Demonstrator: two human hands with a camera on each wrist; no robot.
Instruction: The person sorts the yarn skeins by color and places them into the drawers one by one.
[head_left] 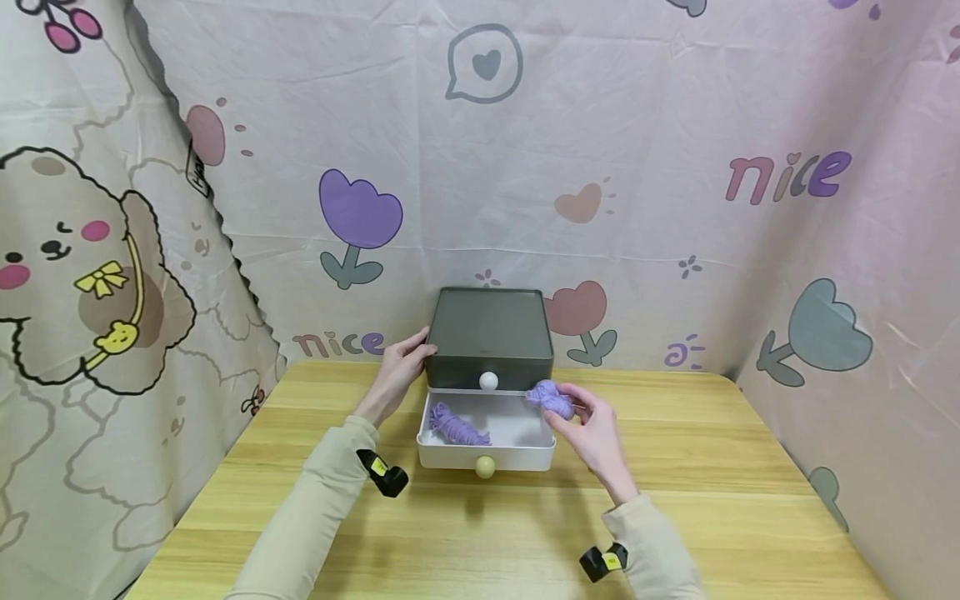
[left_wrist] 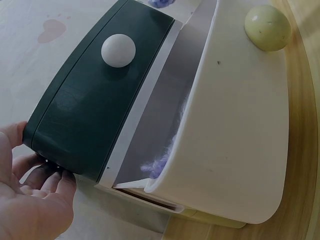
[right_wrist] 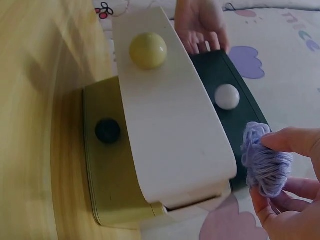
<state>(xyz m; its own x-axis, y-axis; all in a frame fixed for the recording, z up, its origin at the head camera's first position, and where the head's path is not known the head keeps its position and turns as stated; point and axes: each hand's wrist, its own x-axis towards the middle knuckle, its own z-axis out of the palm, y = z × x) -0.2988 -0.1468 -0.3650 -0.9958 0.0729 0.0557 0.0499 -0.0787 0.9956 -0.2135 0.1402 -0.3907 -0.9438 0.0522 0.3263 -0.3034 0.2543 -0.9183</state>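
In the head view my right hand (head_left: 600,433) pinches a small skein of lavender yarn (head_left: 551,400) over the right back corner of the pulled-out white drawer (head_left: 525,458). The right wrist view shows thumb and fingers on either side of that skein (right_wrist: 265,165). A second lavender skein (head_left: 457,427) lies inside the drawer, on its left. My left hand (head_left: 401,371) rests against the left side of the dark green top section (head_left: 491,325) of the drawer box; in the left wrist view its fingertips (left_wrist: 65,182) touch that side.
Below the white drawer sits a yellow-green drawer (right_wrist: 110,185) with a dark knob (right_wrist: 107,131). A white knob (head_left: 489,381) is on the dark section, a yellow knob (head_left: 485,467) on the white drawer. The box stands on a wooden table (head_left: 675,483) before a printed cloth (head_left: 637,100).
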